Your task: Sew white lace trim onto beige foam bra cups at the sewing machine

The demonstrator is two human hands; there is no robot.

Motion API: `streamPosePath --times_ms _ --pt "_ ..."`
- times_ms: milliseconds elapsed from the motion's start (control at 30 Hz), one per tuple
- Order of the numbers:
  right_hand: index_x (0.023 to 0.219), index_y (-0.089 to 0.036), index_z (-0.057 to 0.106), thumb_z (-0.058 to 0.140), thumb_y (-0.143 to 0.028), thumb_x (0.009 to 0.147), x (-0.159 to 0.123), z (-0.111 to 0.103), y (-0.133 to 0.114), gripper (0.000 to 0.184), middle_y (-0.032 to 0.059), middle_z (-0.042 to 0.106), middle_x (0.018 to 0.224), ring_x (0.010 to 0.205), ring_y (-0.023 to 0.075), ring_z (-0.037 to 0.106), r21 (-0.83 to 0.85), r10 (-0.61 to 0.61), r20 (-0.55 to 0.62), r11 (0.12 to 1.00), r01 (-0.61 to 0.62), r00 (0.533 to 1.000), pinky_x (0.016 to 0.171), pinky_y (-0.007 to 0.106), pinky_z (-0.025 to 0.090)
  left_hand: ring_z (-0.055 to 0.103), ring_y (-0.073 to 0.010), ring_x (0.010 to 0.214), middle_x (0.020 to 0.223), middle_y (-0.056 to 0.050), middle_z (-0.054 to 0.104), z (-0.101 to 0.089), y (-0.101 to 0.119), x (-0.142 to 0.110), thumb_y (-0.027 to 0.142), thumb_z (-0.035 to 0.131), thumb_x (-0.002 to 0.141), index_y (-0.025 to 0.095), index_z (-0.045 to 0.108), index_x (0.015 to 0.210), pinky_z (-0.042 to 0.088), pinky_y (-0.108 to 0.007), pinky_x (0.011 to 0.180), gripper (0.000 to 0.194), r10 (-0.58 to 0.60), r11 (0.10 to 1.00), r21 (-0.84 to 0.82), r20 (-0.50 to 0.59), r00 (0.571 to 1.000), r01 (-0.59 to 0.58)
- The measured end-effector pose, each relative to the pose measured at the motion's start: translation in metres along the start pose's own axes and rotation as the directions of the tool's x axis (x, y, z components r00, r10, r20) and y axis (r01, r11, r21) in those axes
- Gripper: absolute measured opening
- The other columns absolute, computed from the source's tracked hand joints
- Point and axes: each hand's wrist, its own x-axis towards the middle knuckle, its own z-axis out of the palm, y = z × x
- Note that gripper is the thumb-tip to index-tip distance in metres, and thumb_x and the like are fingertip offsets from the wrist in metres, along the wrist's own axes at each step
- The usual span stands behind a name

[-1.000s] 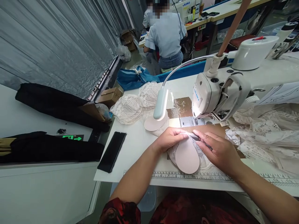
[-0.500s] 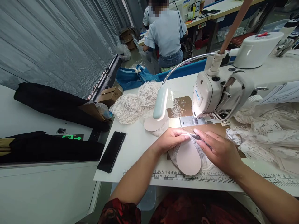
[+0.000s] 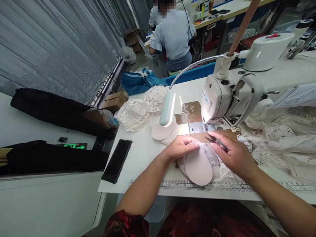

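A pale pink, teardrop-shaped cup pad [image 3: 198, 168] lies near the table's front edge, with white lace [image 3: 217, 160] around its upper part and right side. My left hand [image 3: 179, 148] pinches the pad's narrow top and the lace there between thumb and fingers. In my right hand [image 3: 235, 158] is a small dark pair of thread snips [image 3: 222, 144], its tips pointing left, just above the lace and apart from it. Right behind my hands stands a white sewing machine [image 3: 219, 95], its needle area over a metal plate.
A second pad with lace [image 3: 164, 131] lies under the lamp head [image 3: 167, 108]. Stacked lace cups [image 3: 135, 114] sit at the back left, a black phone [image 3: 117, 161] at the left edge. Lace fabric [image 3: 276, 140] is heaped at right. A co-worker [image 3: 174, 38] sits beyond.
The snips have drawn back to the right, off the pad's top, and their tips now show apart from the lace. My left hand keeps its pinch. The whole view has shifted slightly.
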Motion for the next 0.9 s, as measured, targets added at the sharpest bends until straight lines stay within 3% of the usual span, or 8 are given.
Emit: streamPosePath --times_ms 100,167,333,467,567,667,767,900 --pt "0.135 -0.022 0.054 0.058 -0.040 0.085 0.003 -0.002 0.005 0.053 0.0064 0.072 0.111 0.104 0.0245 0.067 0.132 0.118 0.172 0.981 -0.141 0.978 0.084 0.038 0.058 0.059 -0.0128 0.073 0.083 -0.005 0.066 0.000 0.000 0.000 0.036 0.069 0.081 0.012 0.071 0.092 0.046 -0.023 0.067 0.026 -0.010 1.000 -0.024 -0.025 1.000 0.009" --pt "0.135 -0.023 0.055 0.056 -0.036 0.085 0.003 -0.003 0.006 0.051 0.0065 0.070 0.116 0.108 0.0247 0.065 0.192 0.149 0.240 0.961 -0.198 0.959 0.086 0.039 0.057 0.058 -0.0121 0.071 0.083 -0.004 0.066 0.000 0.001 0.000 0.032 0.067 0.081 0.014 0.070 0.096 0.045 -0.022 0.066 0.024 -0.013 1.000 -0.011 -0.031 0.999 0.013" --pt "0.125 -0.022 0.063 0.056 -0.040 0.086 0.004 -0.005 -0.003 0.042 0.0071 0.066 0.127 0.114 0.0260 0.063 0.302 0.185 0.278 0.915 -0.269 0.943 0.094 0.040 0.054 0.059 -0.0138 0.084 0.095 -0.004 0.065 0.005 0.000 0.002 0.025 0.074 0.076 0.016 0.065 0.110 0.045 -0.023 0.074 0.036 0.092 0.994 0.060 -0.024 0.995 -0.091" --pt "0.123 -0.021 0.063 0.056 -0.040 0.087 0.003 -0.006 -0.007 0.042 0.0069 0.067 0.125 0.113 0.0253 0.064 0.324 0.181 0.257 0.910 -0.261 0.949 0.094 0.038 0.054 0.058 -0.0135 0.081 0.090 -0.004 0.065 0.011 -0.003 0.004 0.033 0.077 0.075 0.014 0.068 0.098 0.045 -0.023 0.074 0.031 0.146 0.982 0.122 -0.035 0.989 -0.141" --pt "0.123 -0.021 0.063 0.056 -0.040 0.088 0.000 -0.005 -0.004 0.040 0.0067 0.068 0.123 0.111 0.0251 0.065 0.282 0.149 0.193 0.938 -0.201 0.970 0.094 0.038 0.055 0.057 -0.0127 0.073 0.082 -0.005 0.066 0.011 -0.003 0.004 0.039 0.071 0.081 0.012 0.070 0.087 0.044 -0.023 0.067 0.027 0.072 0.993 0.093 -0.060 0.996 -0.067" --pt "0.123 -0.019 0.063 0.055 -0.042 0.090 -0.003 -0.005 0.000 0.041 0.0088 0.069 0.121 0.110 0.0262 0.065 0.148 0.021 0.030 0.989 -0.025 0.999 0.092 0.039 0.054 0.059 -0.0136 0.072 0.081 -0.006 0.068 0.009 -0.001 0.004 0.039 0.072 0.080 0.012 0.072 0.087 0.045 -0.024 0.066 0.028 0.028 0.999 0.037 -0.095 0.995 -0.024" --pt "0.126 -0.015 0.062 0.052 -0.036 0.093 -0.006 -0.004 0.001 0.040 0.0113 0.070 0.116 0.103 0.0247 0.068 -0.009 -0.157 -0.063 0.988 0.157 0.986 0.080 0.033 0.057 0.063 -0.0155 0.076 0.085 -0.007 0.071 0.007 0.001 0.003 0.038 0.075 0.078 0.012 0.074 0.089 0.048 -0.026 0.072 0.029 0.020 1.000 -0.010 -0.120 0.993 -0.022" --pt "0.122 -0.013 0.064 0.057 -0.026 0.092 -0.007 0.002 -0.002 0.034 0.0094 0.075 0.099 0.086 0.0210 0.071 -0.117 -0.270 -0.080 0.959 0.260 0.960 0.065 0.028 0.055 0.065 -0.0154 0.079 0.087 -0.007 0.074 0.006 0.002 0.004 0.036 0.075 0.077 0.014 0.076 0.090 0.049 -0.026 0.078 0.026 0.018 0.997 -0.078 -0.124 0.992 -0.028"
